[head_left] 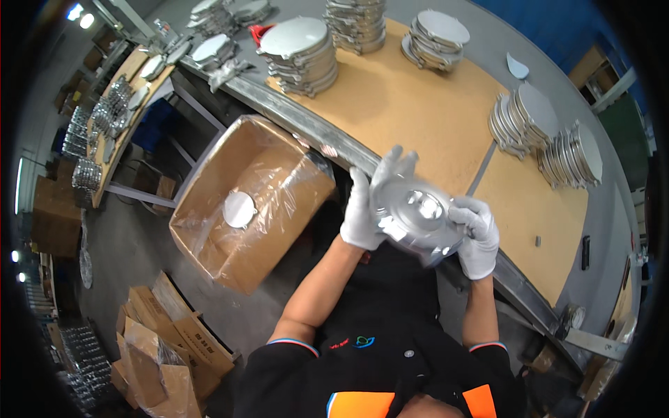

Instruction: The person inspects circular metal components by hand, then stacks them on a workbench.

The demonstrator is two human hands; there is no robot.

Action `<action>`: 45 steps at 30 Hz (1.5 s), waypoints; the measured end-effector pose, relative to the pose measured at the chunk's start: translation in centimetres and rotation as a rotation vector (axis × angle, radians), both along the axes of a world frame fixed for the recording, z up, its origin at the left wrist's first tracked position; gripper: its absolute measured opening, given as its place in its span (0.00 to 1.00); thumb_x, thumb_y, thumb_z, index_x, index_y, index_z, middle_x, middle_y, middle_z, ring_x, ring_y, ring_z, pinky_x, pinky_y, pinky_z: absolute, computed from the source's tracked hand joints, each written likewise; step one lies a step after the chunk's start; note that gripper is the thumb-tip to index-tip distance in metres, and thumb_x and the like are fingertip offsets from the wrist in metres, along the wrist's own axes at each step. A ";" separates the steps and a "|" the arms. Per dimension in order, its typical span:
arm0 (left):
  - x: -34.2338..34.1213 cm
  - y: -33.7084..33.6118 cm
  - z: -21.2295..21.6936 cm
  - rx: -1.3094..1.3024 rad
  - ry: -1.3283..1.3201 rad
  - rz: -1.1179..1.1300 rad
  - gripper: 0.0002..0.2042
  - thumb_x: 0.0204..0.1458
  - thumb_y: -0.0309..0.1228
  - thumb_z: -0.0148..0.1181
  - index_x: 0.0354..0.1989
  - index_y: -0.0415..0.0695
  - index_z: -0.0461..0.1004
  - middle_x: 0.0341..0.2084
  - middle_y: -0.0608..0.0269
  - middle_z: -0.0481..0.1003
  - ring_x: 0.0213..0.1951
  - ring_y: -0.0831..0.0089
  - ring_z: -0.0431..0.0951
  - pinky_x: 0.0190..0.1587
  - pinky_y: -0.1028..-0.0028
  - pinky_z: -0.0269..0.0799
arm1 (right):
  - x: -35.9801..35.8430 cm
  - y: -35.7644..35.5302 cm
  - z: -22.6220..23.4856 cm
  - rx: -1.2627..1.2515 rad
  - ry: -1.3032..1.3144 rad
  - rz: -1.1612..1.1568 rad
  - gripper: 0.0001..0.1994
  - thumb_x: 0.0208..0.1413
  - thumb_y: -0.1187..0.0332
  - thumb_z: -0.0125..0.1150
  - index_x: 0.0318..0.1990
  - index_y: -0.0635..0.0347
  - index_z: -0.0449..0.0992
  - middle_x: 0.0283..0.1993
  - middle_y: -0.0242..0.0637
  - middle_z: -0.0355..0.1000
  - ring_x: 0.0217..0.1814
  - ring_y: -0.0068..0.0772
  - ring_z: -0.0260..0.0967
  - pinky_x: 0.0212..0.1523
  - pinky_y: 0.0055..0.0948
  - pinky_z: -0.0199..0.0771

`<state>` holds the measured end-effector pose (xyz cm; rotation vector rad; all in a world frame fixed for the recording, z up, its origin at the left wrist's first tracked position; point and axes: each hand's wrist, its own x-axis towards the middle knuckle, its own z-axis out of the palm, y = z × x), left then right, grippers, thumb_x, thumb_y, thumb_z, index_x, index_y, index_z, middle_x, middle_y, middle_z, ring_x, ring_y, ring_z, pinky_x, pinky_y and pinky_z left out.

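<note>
A shiny round metal cover (411,216), with a raised ring in its middle, is tilted in front of my body and slightly blurred. My right hand (477,237), in a white glove, is closed on its right rim. At the opposite side is my gloved left hand (366,209), its fingers stretched and spread past the rim. The cover overlaps the left palm, so part of that contact is hidden. Both hands are above the near edge of the worktable.
Stacked metal covers (298,56) stand on the tan table board (425,104), with leaning rows (570,157) at right. An open carton (279,209) lined with clear plastic holds one disc (239,209) at left. Flattened cardboard (174,334) lies on the floor.
</note>
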<state>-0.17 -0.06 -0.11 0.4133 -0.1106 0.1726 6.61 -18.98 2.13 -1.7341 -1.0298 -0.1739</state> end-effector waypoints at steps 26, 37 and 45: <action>13.5 34.0 10.8 2.161 1.120 0.778 0.17 0.54 0.40 0.45 0.40 0.41 0.75 0.41 0.52 0.75 0.44 0.60 0.74 0.44 0.66 0.69 | 11.6 -7.8 1.3 -0.161 0.562 -0.425 0.16 0.59 0.64 0.53 0.50 0.66 0.71 0.36 0.40 0.74 0.27 0.23 0.70 0.29 0.21 0.71; 15.0 25.7 13.2 2.511 0.689 1.426 0.19 0.48 0.36 0.59 0.50 0.47 0.71 0.52 0.52 0.67 0.56 0.53 0.63 0.57 0.61 0.58 | 21.8 -9.0 3.5 -0.193 0.109 -1.025 0.23 0.56 0.52 0.51 0.47 0.66 0.73 0.42 0.50 0.74 0.45 0.44 0.72 0.45 0.34 0.70; 26.8 2.2 9.3 1.756 0.275 0.103 0.32 0.58 0.53 0.41 0.62 0.41 0.57 0.61 0.55 0.59 0.59 0.63 0.61 0.61 0.67 0.54 | 25.4 -9.0 3.4 -0.249 0.280 -0.947 0.25 0.54 0.48 0.53 0.43 0.65 0.76 0.38 0.48 0.75 0.38 0.45 0.73 0.41 0.33 0.70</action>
